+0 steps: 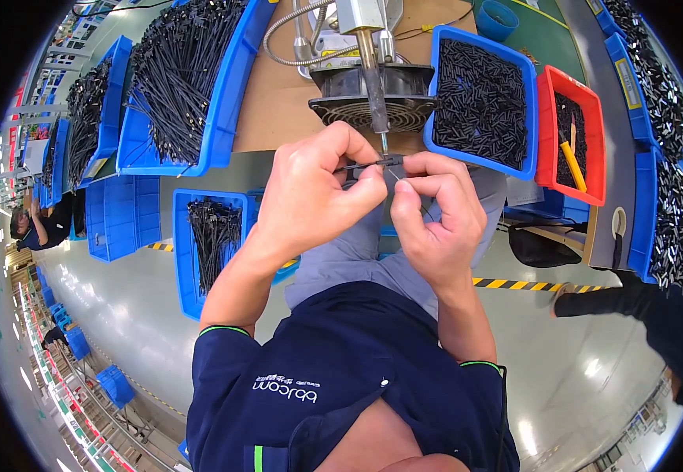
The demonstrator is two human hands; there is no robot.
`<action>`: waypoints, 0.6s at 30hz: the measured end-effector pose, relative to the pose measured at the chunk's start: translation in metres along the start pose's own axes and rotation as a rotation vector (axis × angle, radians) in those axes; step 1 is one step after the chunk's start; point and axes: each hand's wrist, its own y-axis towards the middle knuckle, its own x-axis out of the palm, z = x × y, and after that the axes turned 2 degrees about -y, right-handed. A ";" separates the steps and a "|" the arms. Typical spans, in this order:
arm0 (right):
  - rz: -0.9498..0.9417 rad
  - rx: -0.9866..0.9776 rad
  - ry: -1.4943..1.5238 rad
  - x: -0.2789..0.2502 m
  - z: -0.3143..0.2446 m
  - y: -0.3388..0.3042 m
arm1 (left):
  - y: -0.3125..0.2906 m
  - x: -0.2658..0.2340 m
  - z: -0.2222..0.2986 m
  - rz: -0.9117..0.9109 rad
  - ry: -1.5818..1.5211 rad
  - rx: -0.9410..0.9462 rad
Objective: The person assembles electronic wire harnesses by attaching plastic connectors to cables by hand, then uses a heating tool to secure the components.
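Brown worktop [270, 118] at top centre; mid-frame, two hands [306, 189] [445, 220] pinch one slim black piece [392, 160]; one red bin [546, 118], upper right.

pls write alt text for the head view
A person's left hand and right hand hold a small black part at the tip of a rod-shaped tool, near a black fan. Black cables fill a blue bin at left; a red bin stands right.

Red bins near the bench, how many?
1: the red bin, right of the right hand, beside the blue bin of short black pieces. Others may be hidden.
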 end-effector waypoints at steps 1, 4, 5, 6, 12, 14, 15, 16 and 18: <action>-0.001 0.002 -0.004 0.000 0.000 0.000 | 0.000 0.000 0.000 -0.006 -0.001 -0.010; -0.005 0.011 -0.008 -0.002 -0.001 -0.001 | -0.001 0.002 -0.002 -0.003 -0.016 -0.007; -0.009 0.019 -0.007 -0.002 -0.001 -0.002 | -0.002 0.003 -0.004 -0.003 -0.015 -0.008; -0.009 0.020 -0.006 -0.002 -0.002 -0.003 | -0.004 0.005 -0.007 0.004 -0.033 0.026; -0.031 0.032 -0.018 -0.007 -0.006 -0.007 | -0.011 0.004 -0.008 -0.043 -0.089 -0.015; -0.065 -0.010 -0.023 -0.011 -0.007 -0.007 | -0.013 0.001 -0.011 -0.072 -0.108 -0.067; -0.067 -0.011 -0.020 -0.013 -0.007 -0.009 | -0.014 0.000 -0.017 -0.116 -0.197 -0.122; -0.038 0.032 0.011 -0.015 -0.006 -0.011 | -0.014 0.000 -0.020 -0.160 -0.286 -0.175; 0.033 0.261 0.216 -0.017 -0.006 -0.022 | -0.015 0.002 -0.023 -0.192 -0.475 -0.208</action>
